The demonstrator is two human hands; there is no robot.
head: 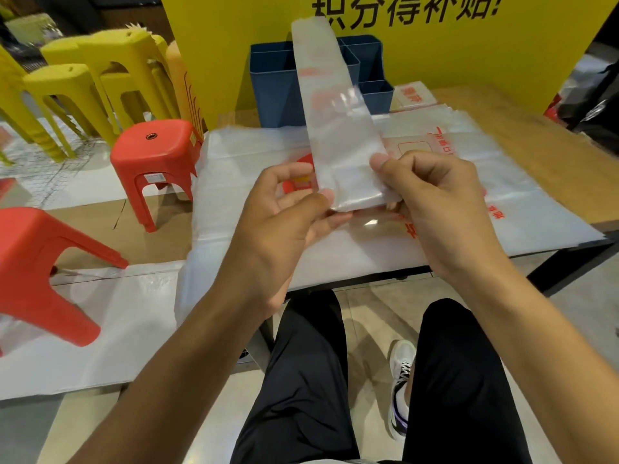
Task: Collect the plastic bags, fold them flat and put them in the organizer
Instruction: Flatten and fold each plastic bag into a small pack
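A clear plastic bag folded into a long narrow strip (335,115) stands up from my hands and reaches past the organizer. My left hand (284,212) pinches the strip's lower left corner. My right hand (432,195) pinches its lower right edge with the thumb on top. Beneath them, several flat clear bags with red print (502,182) lie spread over the wooden table (536,128). The blue organizer (274,85), with several compartments, stands at the table's back, partly hidden by the strip.
A yellow board with black characters (435,38) rises behind the organizer. Two red stools (157,152) and stacked yellow stools (100,68) stand on the floor to the left. My legs in black trousers (301,380) are under the table's front edge.
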